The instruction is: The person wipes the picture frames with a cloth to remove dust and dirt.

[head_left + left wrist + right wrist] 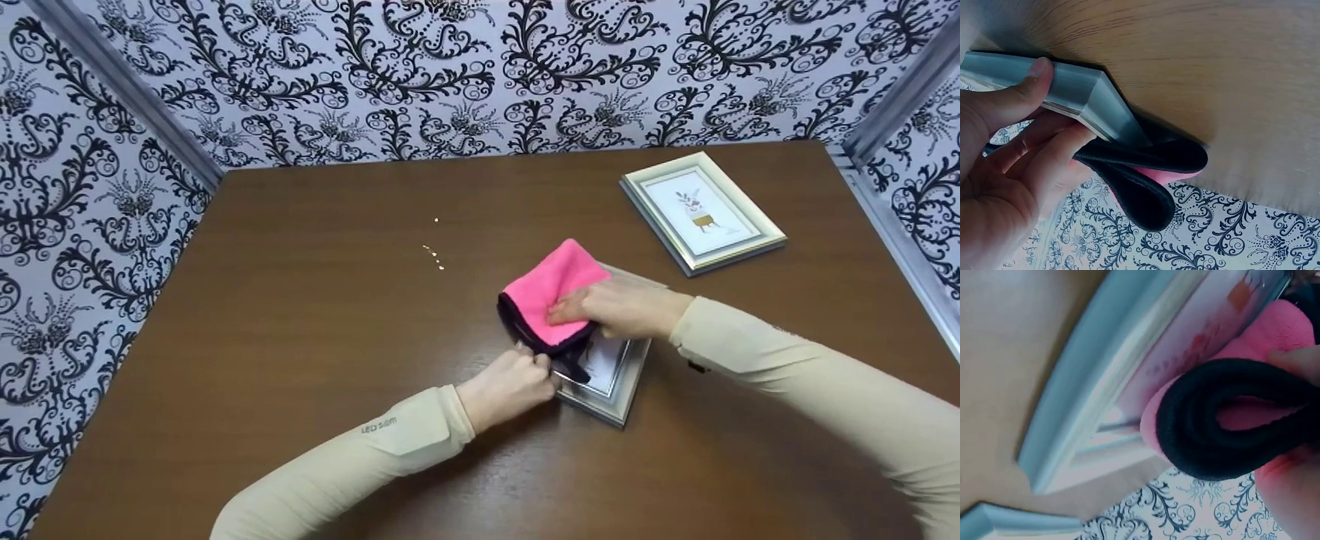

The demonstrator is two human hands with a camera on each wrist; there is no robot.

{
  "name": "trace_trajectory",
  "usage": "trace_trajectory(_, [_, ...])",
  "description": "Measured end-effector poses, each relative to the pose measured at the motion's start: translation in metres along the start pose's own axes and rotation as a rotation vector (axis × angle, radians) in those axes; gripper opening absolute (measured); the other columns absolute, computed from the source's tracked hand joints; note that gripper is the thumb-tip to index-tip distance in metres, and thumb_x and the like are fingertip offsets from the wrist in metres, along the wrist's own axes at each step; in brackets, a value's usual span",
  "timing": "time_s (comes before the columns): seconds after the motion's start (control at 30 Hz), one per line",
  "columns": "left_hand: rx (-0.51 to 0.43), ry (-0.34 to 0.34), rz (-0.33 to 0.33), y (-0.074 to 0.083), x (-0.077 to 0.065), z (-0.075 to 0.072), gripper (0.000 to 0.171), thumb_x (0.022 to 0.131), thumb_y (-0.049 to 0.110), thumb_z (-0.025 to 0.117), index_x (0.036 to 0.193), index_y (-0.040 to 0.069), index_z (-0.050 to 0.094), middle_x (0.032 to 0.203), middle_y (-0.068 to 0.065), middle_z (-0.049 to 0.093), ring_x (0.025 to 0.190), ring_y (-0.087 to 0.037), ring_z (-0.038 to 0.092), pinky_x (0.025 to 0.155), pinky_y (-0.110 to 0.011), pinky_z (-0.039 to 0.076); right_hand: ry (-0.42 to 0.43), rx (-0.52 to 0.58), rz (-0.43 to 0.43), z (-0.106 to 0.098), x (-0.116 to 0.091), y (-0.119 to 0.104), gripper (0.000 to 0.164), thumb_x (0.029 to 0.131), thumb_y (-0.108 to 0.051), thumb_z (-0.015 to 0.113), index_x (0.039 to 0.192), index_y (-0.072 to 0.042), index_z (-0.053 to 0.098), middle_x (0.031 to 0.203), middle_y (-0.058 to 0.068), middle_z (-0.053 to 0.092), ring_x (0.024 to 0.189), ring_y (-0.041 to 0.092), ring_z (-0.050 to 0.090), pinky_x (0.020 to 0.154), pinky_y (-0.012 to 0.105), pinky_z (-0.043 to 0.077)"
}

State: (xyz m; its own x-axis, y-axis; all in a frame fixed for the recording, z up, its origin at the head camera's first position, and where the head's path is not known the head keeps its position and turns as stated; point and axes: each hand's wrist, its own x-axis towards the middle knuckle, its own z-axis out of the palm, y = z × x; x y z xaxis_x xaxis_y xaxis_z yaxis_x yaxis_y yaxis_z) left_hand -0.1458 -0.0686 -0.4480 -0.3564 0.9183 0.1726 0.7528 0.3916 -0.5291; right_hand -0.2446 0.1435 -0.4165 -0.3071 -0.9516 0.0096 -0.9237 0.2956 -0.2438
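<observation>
A silver-edged picture frame (634, 379) lies on the table, its picture partly covered by a folded pink cloth (555, 281) with black edging. My right hand (619, 304) holds this cloth against the frame's glass. In the right wrist view, the folded cloth (1283, 332) sits between thumb and fingers, over a reddish plant print. My left hand (514, 386) grips the near-left side of the frame. Its thumb (1039, 73) lies along the frame's outer side in the left wrist view, with the other fingers at the front edge beside the cloth's black folds.
A second picture frame (765, 244), with a potted plant print, lies face up at the back right of the brown wooden table (300, 315). Small bright specks (435, 256) show left of the cloth. Patterned walls (420, 82) stand behind and at both sides.
</observation>
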Motion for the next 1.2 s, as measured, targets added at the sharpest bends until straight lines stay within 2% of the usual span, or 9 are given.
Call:
trace_trajectory(0.07, [-0.011, -0.010, 0.003, -0.001, 0.001, 0.000, 0.012, 0.086, 0.014, 0.066, 0.084, 0.024, 0.074, 0.072, 0.003, 0.063, 0.059, -0.008, 0.058, 0.053, -0.022, 0.050, 0.012, -0.037, 0.031, -0.003, 0.000, 0.008, 0.052, 0.074, 0.011, 0.072, 0.123, -0.005, 0.065, 0.118, 0.009, 0.067, 0.112, 0.025, 0.061, 0.097, 0.040, 0.047])
trace_trajectory(0.17, [-0.036, -0.023, 0.004, -0.001, 0.002, -0.001, 0.013, 0.085, 0.010, 0.068, 0.082, 0.022, 0.073, 0.071, 0.002, 0.064, 0.059, -0.008, 0.056, 0.054, -0.021, 0.050, 0.026, -0.094, 0.138, -0.007, -0.001, 0.023, 0.051, 0.075, 0.006, 0.075, 0.123, -0.007, 0.065, 0.121, 0.010, 0.064, 0.114, 0.027, 0.060, 0.098, 0.041, 0.045])
trace_trajectory(0.37, [-0.070, 0.002, -0.029, 0.004, 0.006, 0.002, 0.016, 0.080, 0.003, 0.066, 0.077, 0.018, 0.070, 0.067, 0.001, 0.062, 0.055, -0.008, 0.052, 0.049, -0.019, 0.048, 0.068, -0.219, 0.307, -0.012, -0.004, 0.043, 0.051, 0.081, 0.005, 0.068, 0.130, -0.007, 0.059, 0.132, 0.012, 0.057, 0.125, 0.032, 0.050, 0.101, 0.049, 0.041])
trace_trajectory(0.47, [-0.077, 0.042, -0.059, 0.007, 0.009, 0.005, 0.015, 0.079, 0.003, 0.066, 0.075, 0.017, 0.068, 0.067, 0.000, 0.061, 0.056, -0.009, 0.052, 0.048, -0.019, 0.048, 0.112, -0.158, 0.402, -0.018, -0.010, 0.045, 0.053, 0.080, 0.007, 0.067, 0.131, -0.005, 0.059, 0.133, 0.015, 0.056, 0.124, 0.034, 0.050, 0.100, 0.051, 0.042])
trace_trajectory(0.6, [-0.079, 0.065, -0.112, 0.006, 0.012, 0.010, 0.014, 0.077, 0.001, 0.066, 0.075, 0.015, 0.068, 0.067, -0.001, 0.061, 0.057, -0.012, 0.053, 0.048, -0.019, 0.048, 0.198, 0.033, 0.528, -0.038, -0.021, 0.043, 0.056, 0.078, 0.014, 0.064, 0.131, -0.003, 0.057, 0.132, 0.018, 0.056, 0.120, 0.039, 0.052, 0.100, 0.053, 0.041])
trace_trajectory(0.73, [-0.105, 0.007, -0.173, -0.005, 0.017, 0.015, 0.009, 0.080, 0.003, 0.068, 0.080, 0.012, 0.070, 0.070, -0.005, 0.064, 0.059, -0.014, 0.056, 0.047, -0.020, 0.050, 0.348, 0.165, 0.544, -0.065, -0.036, 0.036, 0.056, 0.076, 0.018, 0.062, 0.128, 0.000, 0.057, 0.123, 0.023, 0.060, 0.110, 0.041, 0.057, 0.096, 0.055, 0.043])
trace_trajectory(0.9, [-0.178, -0.072, -0.285, -0.027, 0.026, 0.029, 0.013, 0.079, -0.001, 0.069, 0.087, 0.009, 0.072, 0.075, -0.008, 0.066, 0.062, -0.016, 0.062, 0.048, -0.024, 0.053, 0.508, 0.167, 0.485, -0.091, -0.058, 0.022, 0.064, 0.067, 0.026, 0.050, 0.125, 0.002, 0.060, 0.116, 0.022, 0.064, 0.103, 0.040, 0.060, 0.089, 0.053, 0.046])
trace_trajectory(1.07, [-0.288, -0.130, -0.389, -0.053, 0.037, 0.046, 0.021, 0.078, -0.008, 0.065, 0.092, 0.005, 0.071, 0.079, -0.011, 0.066, 0.066, -0.021, 0.065, 0.053, -0.030, 0.055, 0.549, 0.124, 0.497, -0.097, -0.074, 0.010, 0.065, 0.068, 0.024, 0.049, 0.126, -0.001, 0.061, 0.113, 0.017, 0.066, 0.091, 0.030, 0.060, 0.077, 0.047, 0.046])
trace_trajectory(1.2, [-0.322, -0.130, -0.463, -0.075, 0.042, 0.062, 0.018, 0.082, -0.007, 0.061, 0.093, 0.005, 0.071, 0.082, -0.012, 0.067, 0.067, -0.025, 0.066, 0.056, -0.035, 0.056, 0.555, 0.134, 0.532, -0.089, -0.080, 0.001, 0.059, 0.071, 0.022, 0.055, 0.125, -0.002, 0.062, 0.112, 0.018, 0.066, 0.095, 0.034, 0.062, 0.082, 0.050, 0.048])
